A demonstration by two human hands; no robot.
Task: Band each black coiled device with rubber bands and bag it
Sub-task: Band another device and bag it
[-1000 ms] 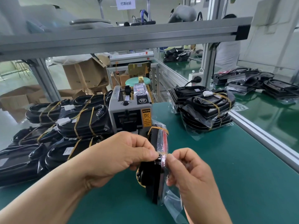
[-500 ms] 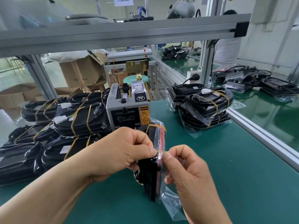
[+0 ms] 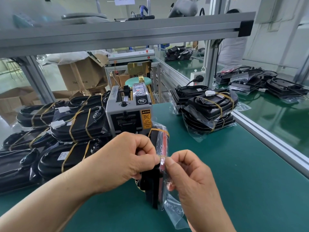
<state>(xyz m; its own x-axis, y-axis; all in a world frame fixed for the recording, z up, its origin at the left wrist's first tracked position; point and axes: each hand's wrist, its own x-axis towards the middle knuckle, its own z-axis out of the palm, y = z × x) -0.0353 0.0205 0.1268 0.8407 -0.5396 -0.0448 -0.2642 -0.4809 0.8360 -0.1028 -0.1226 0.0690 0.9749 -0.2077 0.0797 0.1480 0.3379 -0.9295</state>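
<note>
Black device (image 3: pixel 151 186) largely hidden, seemingly.

Tape dispenser (image 3: pixel 128 114), front face: yellow label (image 3: pixel 146 118) is reading "CAUTION", then "DO NOT INSERT YOUR FINGERS INTO OUTLET". On its top, a round black sticker (image 3: pixel 142 101) is showing "SEMI" over two unclear characters. Cardboard box (image 3: pixel 80 76) is displaying "75", an obscured stretch, "0 CM". Hanging sign (image 3: pixel 124 0) is showing cropped characters. White sticker (image 3: pixel 62 155) on a bagged black coiled device (image 3: pixel 50 164) is showing print too small to read.

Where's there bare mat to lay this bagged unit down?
The widest bare patch of green mat lies right of your right hand, bordered by the bagged stack behind and the aluminium rail. A narrower strip runs between the grey machine and that stack. The left side is crowded with banded units.
</note>
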